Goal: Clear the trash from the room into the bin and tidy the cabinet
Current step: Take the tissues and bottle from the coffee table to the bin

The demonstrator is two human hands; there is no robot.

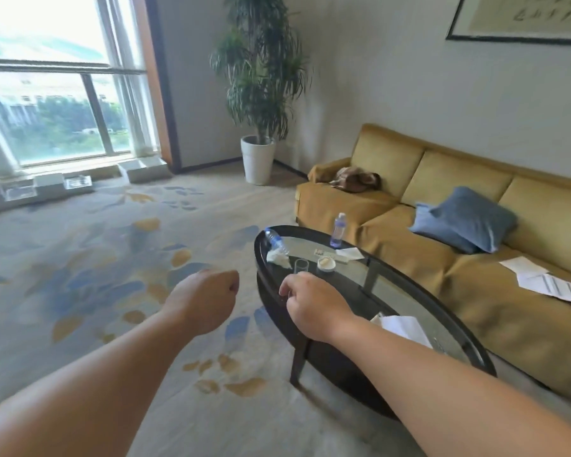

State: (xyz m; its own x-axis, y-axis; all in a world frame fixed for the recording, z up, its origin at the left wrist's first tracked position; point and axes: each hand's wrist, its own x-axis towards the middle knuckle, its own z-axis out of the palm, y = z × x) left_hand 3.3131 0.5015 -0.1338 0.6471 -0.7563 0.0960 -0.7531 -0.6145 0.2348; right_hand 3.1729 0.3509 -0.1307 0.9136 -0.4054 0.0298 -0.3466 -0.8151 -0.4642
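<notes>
- My left hand (205, 300) hangs over the carpet (80, 258), curled into a loose fist with nothing in it.
- My right hand (310, 305) sits over the near rim of the oval glass desk (393, 291), fingers bent down; I cannot tell whether they pinch anything, since the fingertips are hidden behind the knuckles.
- Behind my right wrist, toward my elbow, a white folded paper (406, 328) lies on the desk.
- Just beyond my right hand stands a clear glass (301, 266), and beside it to the right a small round dish (326, 263).
- Left of the glass, past my right hand, a crumpled tissue (277, 257) lies against a toppled plastic bottle (276, 240) at the desk's far edge.
- Farther out, an upright bottle (338, 230) stands near the desk's far end, with a white napkin (351, 253) just on its near side.
- To the right of my right arm runs a mustard sofa (393, 232) carrying a blue cushion (468, 219), loose printed sheets (548, 280) and a brown bundle (356, 179) at the far end.
- Well beyond both hands, a potted plant (259, 94) stands in the corner beside the window (56, 94).
</notes>
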